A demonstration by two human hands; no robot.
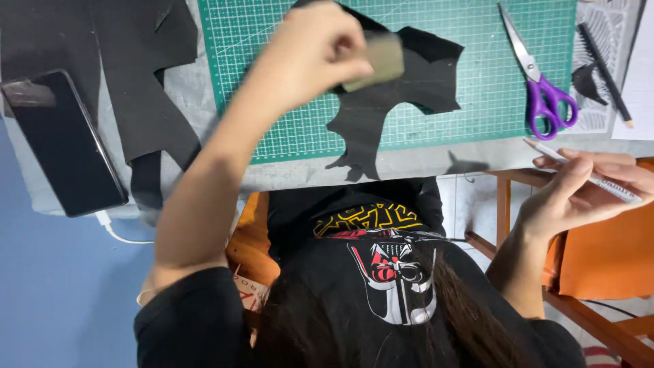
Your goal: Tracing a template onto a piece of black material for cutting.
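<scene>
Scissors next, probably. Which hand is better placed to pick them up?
Likely the right hand: it is nearer the purple-handled metal scissors, though it holds a white pencil. The left hand is farther off, gripping a tan block over black fabric.

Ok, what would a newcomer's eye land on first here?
The left hand pressing a tan block on a black cutout on the green cutting mat. At right, the right hand holds a white pencil, with purple-handled scissors above.

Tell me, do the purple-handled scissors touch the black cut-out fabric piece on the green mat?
Apart. The head view shows bare green cutting mat between the purple-handled scissors and the black fabric piece.
</scene>
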